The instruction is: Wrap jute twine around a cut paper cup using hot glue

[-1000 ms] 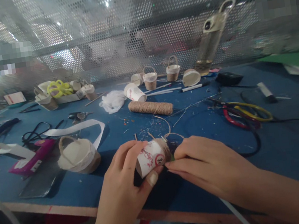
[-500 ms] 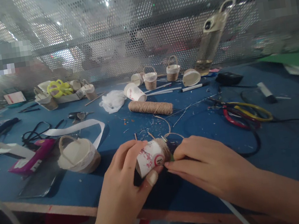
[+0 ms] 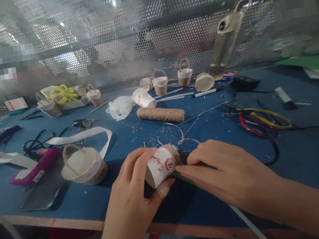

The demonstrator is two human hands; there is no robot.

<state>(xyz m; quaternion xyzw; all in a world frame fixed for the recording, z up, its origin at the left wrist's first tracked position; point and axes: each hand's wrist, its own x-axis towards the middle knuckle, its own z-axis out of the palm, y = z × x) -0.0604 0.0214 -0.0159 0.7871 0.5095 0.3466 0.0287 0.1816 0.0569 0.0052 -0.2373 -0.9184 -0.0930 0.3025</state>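
Observation:
My left hand [image 3: 134, 183] is wrapped round a white paper cup [image 3: 160, 167] lying on its side, printed with pink blossoms and a red round mark. Brown twine is wound round the cup's right end [image 3: 177, 155]. My right hand [image 3: 217, 166] is closed, its fingertips pressed to that wound end. A loose strand of twine [image 3: 181, 132] runs from the twine roll [image 3: 161, 114] to behind the right hand's knuckles. Beneath the right fingers shows a green object [image 3: 186, 178], mostly hidden; a white cord [image 3: 250, 224] comes out below the wrist.
A small twine-handled basket [image 3: 85, 166] stands left of my hands, near a purple-and-white packet [image 3: 35, 168] and a dark phone-like slab [image 3: 43, 196]. Red and yellow pliers [image 3: 255, 121] lie right. More small baskets [image 3: 160, 86] and a tilted bottle [image 3: 221, 50] stand along the perforated screen.
My right fingers have shifted slightly up and left along the cup, and more of the green object shows. The cup has turned a little, its red mark moving upward.

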